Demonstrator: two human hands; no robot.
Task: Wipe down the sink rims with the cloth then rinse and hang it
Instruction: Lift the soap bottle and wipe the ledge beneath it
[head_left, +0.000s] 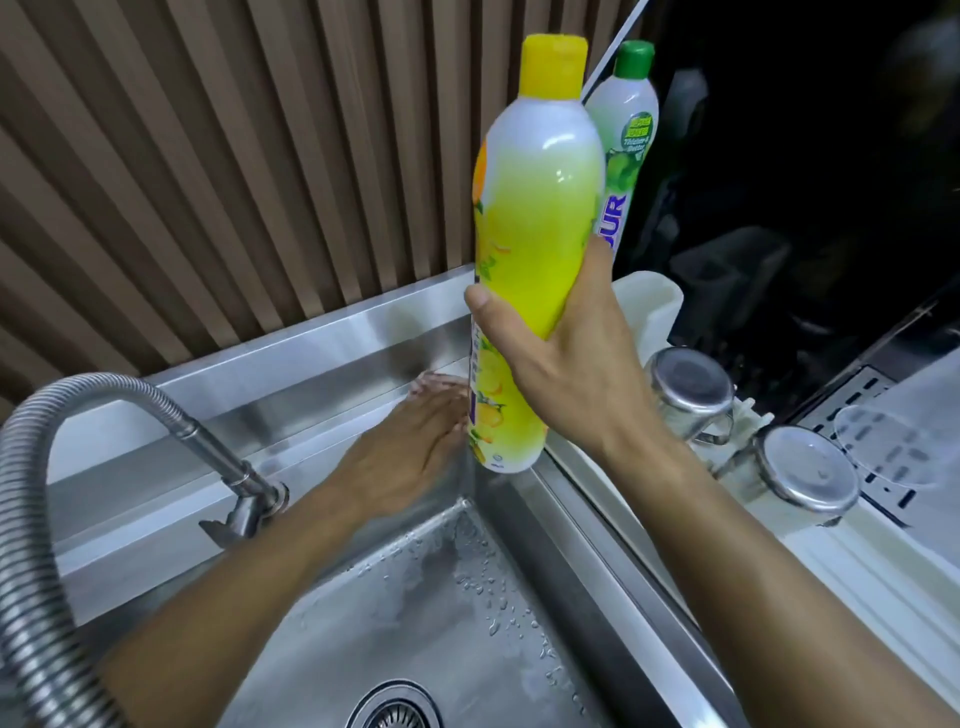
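Right hand (566, 364): fingers clamped round the yellow bottle (535, 249), which is held upright above the sink's (415, 597) right rim
Left hand (410, 447): laid flat at the sink's back corner; fingers straight and together
Cloth: not seen
Green-capped bottle (626, 124): behind the yellow one

Green-capped bottle (623, 130) upright, two steel-lidded jars (688, 387) beside.

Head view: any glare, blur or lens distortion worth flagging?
Head view: wide-angle bending curves the wall slats; glare streaks the sink's back rim and the yellow dish-soap bottle; the left hand fingertips are motion-blurred; the upper right is nearly black.
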